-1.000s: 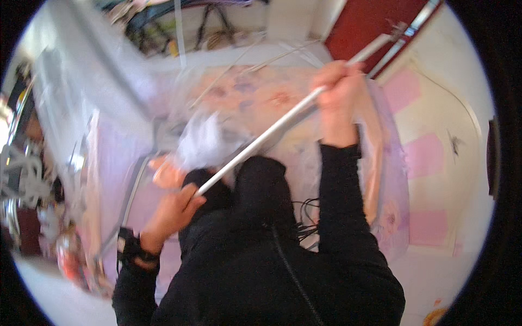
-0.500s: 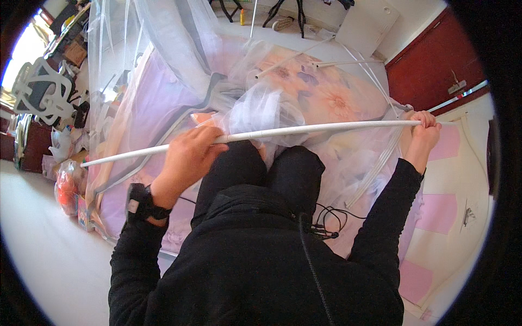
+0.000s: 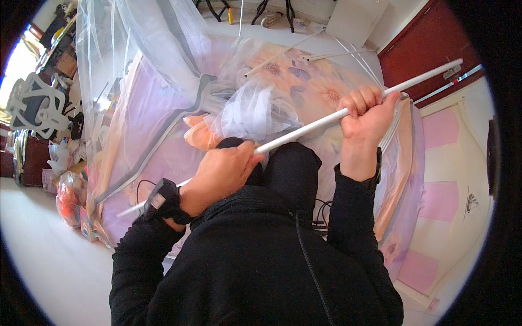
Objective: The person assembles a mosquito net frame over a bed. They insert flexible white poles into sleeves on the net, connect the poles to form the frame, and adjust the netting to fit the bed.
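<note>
A long white pole (image 3: pixel 304 128) slants across my lap, its right end raised toward the red door. My right hand (image 3: pixel 365 115) wraps round it near that upper end. Lower down, my left hand (image 3: pixel 224 169) is closed on the same pole. Its lower end comes out past my left wrist, partly covered by the hand and the black wrist strap (image 3: pixel 166 201). Just beyond my knees lies bunched white netting (image 3: pixel 251 112), with an orange piece of fabric (image 3: pixel 200 132) beside it. Both lie on the bed with its floral cover (image 3: pixel 326 87).
Sheer netting with grey trim (image 3: pixel 163 49) hangs at the left. More thin poles (image 3: pixel 283 54) lie at the far side of the bed. A grey chair (image 3: pixel 38 106) and bagged items (image 3: pixel 69 198) stand left; a red door (image 3: pixel 424 41) is at right. A black cable (image 3: pixel 322 214) lies beside my hip.
The pole has tilted, its right end rising and its left end dropping. My right hand has moved left, inward from the end; my left hand has shifted lower and to the right.
</note>
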Demonstrator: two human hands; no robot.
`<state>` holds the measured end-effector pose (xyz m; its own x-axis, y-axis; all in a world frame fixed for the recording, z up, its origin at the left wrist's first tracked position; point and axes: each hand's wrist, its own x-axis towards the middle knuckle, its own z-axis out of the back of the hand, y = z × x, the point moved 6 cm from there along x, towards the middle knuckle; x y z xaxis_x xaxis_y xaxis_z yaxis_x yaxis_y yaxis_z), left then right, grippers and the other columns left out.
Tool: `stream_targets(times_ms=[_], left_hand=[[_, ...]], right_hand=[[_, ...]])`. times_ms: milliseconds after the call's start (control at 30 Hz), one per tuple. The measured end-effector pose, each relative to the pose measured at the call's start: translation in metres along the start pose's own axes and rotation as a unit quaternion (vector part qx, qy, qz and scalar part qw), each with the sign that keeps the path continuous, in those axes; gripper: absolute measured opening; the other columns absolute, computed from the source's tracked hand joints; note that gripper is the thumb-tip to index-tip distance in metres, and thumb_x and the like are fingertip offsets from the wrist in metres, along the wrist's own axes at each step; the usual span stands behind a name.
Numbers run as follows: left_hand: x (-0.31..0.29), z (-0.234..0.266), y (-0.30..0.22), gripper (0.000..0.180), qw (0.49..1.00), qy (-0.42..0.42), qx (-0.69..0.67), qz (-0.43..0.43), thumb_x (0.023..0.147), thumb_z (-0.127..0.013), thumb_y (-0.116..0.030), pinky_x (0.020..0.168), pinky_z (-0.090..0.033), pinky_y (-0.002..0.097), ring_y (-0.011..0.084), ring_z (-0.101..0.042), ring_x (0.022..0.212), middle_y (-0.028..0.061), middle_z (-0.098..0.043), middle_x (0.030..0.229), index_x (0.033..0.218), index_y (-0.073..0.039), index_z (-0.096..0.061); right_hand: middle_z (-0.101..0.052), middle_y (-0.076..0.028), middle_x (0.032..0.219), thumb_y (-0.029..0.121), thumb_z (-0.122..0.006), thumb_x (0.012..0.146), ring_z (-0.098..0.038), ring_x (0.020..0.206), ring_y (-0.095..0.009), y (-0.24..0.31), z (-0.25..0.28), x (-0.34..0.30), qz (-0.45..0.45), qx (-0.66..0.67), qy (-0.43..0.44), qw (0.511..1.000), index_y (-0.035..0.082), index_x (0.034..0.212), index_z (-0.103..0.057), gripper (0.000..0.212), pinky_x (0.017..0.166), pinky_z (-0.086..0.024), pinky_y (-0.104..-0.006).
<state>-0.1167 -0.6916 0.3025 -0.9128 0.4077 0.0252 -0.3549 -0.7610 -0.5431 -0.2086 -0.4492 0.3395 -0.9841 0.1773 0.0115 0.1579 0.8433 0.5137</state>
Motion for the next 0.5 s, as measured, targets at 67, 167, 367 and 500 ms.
stream_targets(times_ms=[67, 167, 367, 500], left_hand=[[-0.002, 0.001, -0.005, 0.031, 0.991, 0.048, -0.121, -0.029, 0.095, -0.049, -0.027, 0.054, -0.041, 0.0429, 0.0363, -0.054, 0.063, 0.0184, -0.053, 0.066, 0.078, -0.001, -0.048], [-0.002, -0.002, -0.006, 0.031, 0.962, 0.136, -0.236, -0.037, 0.096, -0.047, -0.027, 0.055, -0.039, 0.0411, 0.0364, -0.050, 0.060, 0.0191, -0.052, 0.066, 0.079, 0.000, -0.048], [0.011, -0.007, -0.011, 0.020, 0.980, 0.090, -0.175, -0.032, 0.093, -0.052, -0.019, 0.060, -0.039, 0.0403, 0.0355, -0.050, 0.064, 0.0155, -0.053, 0.067, 0.083, -0.002, -0.052], [0.014, 0.014, -0.018, 0.005, 0.972, -0.221, 0.050, -0.069, 0.082, -0.058, -0.008, 0.067, -0.039, 0.0421, 0.0337, -0.051, 0.075, 0.0123, -0.054, 0.074, 0.081, -0.005, -0.054]], right_hand=[[-0.020, 0.006, 0.049, 0.063, -0.032, 0.092, -0.015, 0.041, -0.008, 0.005, -0.019, 0.001, -0.019, 0.019, 0.103, 0.994, 0.016, 0.059, -0.028, 0.057, 0.039, -0.018, -0.0239], [-0.017, 0.006, 0.050, 0.062, -0.032, 0.092, -0.012, 0.041, -0.008, 0.009, -0.037, 0.001, -0.064, 0.069, 0.222, 0.971, 0.016, 0.059, -0.027, 0.057, 0.039, -0.015, -0.0244], [-0.019, 0.005, 0.049, 0.063, -0.034, 0.091, -0.014, 0.041, -0.008, 0.021, -0.022, 0.007, -0.034, 0.085, 0.122, 0.988, 0.016, 0.058, -0.028, 0.058, 0.038, -0.015, -0.0244], [-0.026, 0.001, 0.052, 0.052, -0.028, 0.097, -0.022, 0.045, -0.011, 0.027, 0.002, -0.007, 0.078, 0.028, -0.121, 0.989, 0.011, 0.061, -0.034, 0.055, 0.048, -0.026, -0.0264]])
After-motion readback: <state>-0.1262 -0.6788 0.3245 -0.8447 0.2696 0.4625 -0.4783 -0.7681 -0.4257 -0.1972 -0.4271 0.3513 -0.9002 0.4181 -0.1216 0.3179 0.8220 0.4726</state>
